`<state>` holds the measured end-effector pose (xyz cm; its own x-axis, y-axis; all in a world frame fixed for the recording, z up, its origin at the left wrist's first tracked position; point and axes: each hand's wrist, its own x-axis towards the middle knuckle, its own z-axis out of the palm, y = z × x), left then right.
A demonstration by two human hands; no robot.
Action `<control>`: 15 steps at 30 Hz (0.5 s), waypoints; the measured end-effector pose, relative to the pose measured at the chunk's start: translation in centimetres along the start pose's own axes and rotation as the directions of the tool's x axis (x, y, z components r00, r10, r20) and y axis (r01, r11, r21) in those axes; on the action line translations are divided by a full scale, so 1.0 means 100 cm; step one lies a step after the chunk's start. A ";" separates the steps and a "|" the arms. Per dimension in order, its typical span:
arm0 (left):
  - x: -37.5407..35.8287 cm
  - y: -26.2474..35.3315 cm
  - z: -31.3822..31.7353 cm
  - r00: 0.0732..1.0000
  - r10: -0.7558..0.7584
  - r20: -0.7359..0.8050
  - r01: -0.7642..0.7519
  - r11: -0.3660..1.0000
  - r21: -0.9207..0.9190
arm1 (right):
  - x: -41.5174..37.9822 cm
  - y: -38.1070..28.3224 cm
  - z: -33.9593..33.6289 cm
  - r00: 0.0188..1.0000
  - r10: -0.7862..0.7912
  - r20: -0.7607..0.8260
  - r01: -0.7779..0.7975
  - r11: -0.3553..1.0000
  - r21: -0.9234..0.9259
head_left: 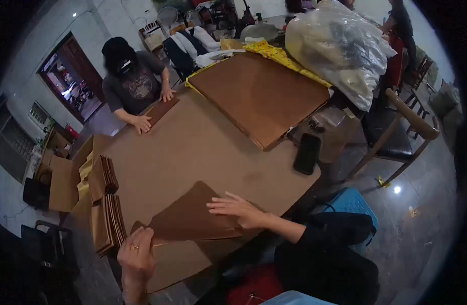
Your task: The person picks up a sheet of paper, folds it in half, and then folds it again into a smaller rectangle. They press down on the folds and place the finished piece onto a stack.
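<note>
A brown paper-like sheet (185, 216), seemingly folded, lies on the tabletop in front of me. My left hand (137, 254) has its fingers closed on the sheet's left corner, and a ring shows on one finger. Over the right part of the sheet, my right hand (238, 211) rests flat with its fingers stretched out. Bundles of folded brown sheets (111, 218) stand at the table's left edge, just beyond my left hand. A wide stack of flat brown sheets (259, 91) lies farther back, with yellow wrapping (289, 61) around its far side.
Across the table (167, 152), a person (134, 76) presses both hands on a folded brown piece (162, 112). A black phone (307, 154) lies by the right edge. Large clear plastic bags (340, 46) sit behind the stack. A wooden chair (391, 137) stands right; an open cardboard box (65, 183) left.
</note>
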<state>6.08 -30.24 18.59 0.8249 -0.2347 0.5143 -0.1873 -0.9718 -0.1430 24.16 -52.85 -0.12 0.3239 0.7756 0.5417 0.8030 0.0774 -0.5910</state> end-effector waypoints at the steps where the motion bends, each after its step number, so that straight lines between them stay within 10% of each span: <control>1: 0.006 0.000 -0.011 0.997 0.050 -0.054 -0.051 0.999 -0.012 | 0.003 -0.003 -0.007 0.999 0.007 0.046 -0.006 1.000 -0.009; 4: 0.010 0.001 -0.050 0.998 -0.031 -0.057 0.020 0.983 -0.185 | 0.021 0.001 -0.022 0.990 -0.133 0.044 0.137 0.984 -0.115; 6: 0.008 -0.011 -0.071 0.995 -0.056 -0.086 0.039 0.982 -0.185 | 0.031 -0.014 -0.027 0.992 -0.033 -0.124 0.062 0.970 0.233; 8: -0.002 -0.017 -0.097 0.916 -0.401 -0.018 0.392 0.903 -0.174 | 0.048 -0.032 -0.056 0.990 0.142 0.016 -0.140 0.938 0.317; 10: -0.012 -0.047 -0.103 0.884 -0.465 -0.042 0.424 0.837 -0.345 | 0.064 -0.038 -0.079 0.940 0.317 0.124 -0.340 0.886 0.316; 15: -0.022 -0.066 -0.063 0.471 -0.880 0.058 0.575 0.256 -0.777 | 0.116 0.007 -0.119 0.909 0.411 0.071 -0.408 0.844 0.348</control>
<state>2.11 -23.45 23.76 0.5845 0.7462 0.3188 0.0118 -0.4007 0.9162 34.43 -51.24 12.88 0.5885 0.7815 0.2073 0.3714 -0.0335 -0.9279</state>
